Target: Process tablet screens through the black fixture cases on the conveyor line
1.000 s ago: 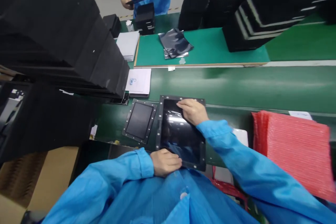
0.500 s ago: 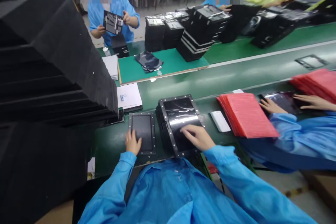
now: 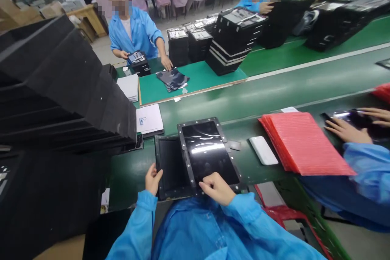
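Observation:
A black rectangular tray (image 3: 172, 162) with a raised rim lies on the green bench in front of me. My left hand (image 3: 154, 179) holds its left edge, thumb on top and fingers curled at the side. To the right, a glossy black screen panel (image 3: 210, 152) sits in a black frame dotted with light round spots, overlapping the tray's right side. My right hand (image 3: 218, 188) is over the panel's lower edge with curled fingers, thumb and forefinger close together. Whatever lies between those fingertips is too small to make out.
A tall stack of black foam trays (image 3: 70, 89) rises at the left. White papers (image 3: 150, 118) lie behind the tray. At right are a white phone-like block (image 3: 263, 150), red bubble bags (image 3: 304, 142) and a co-worker's hands (image 3: 349, 130). Another person (image 3: 137, 32) stands across the bench.
My left hand has gone from lying on the tray to gripping its left edge. The panel now overlaps the tray. My right hand has moved down the panel to its lower edge.

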A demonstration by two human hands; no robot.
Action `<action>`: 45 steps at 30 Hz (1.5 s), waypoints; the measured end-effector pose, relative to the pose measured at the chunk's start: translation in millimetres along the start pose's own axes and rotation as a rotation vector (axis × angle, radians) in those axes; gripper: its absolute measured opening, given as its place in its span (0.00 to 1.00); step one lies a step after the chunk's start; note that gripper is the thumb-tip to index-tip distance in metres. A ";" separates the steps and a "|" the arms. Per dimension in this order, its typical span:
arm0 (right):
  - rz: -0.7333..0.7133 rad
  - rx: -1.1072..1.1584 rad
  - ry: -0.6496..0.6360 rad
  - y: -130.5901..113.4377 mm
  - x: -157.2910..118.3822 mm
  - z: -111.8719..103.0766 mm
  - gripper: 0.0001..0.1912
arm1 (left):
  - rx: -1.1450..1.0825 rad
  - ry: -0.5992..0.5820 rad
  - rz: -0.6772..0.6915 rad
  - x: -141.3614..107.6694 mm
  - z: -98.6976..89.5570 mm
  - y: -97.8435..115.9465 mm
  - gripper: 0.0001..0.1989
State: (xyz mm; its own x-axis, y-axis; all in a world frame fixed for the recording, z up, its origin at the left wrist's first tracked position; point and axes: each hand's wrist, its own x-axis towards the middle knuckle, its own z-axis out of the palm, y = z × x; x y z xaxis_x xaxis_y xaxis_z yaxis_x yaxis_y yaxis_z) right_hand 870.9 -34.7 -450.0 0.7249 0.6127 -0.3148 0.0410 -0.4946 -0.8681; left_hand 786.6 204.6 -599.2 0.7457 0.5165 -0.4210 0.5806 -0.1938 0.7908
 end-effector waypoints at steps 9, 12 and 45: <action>-0.085 0.563 -0.194 0.2 -9.9 -19.5 0.17 | 0.140 0.069 0.233 -102.7 4.7 153.3 0.25; 0.079 0.884 -0.012 3.6 -8.3 -33.9 0.28 | 0.397 -0.097 0.532 -157.1 23.0 196.1 0.26; 0.058 0.632 0.542 87.2 152.8 -139.4 0.32 | 0.894 -0.331 -0.175 -135.3 54.2 187.4 0.11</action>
State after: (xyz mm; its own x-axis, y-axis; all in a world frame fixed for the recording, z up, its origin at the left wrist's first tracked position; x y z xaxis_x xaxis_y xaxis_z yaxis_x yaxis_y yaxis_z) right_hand 1081.1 -70.1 -520.3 0.9510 0.1358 -0.2778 -0.2831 0.0214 -0.9588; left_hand 812.2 53.2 -418.2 0.5998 0.3640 -0.7126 0.6246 -0.7696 0.1327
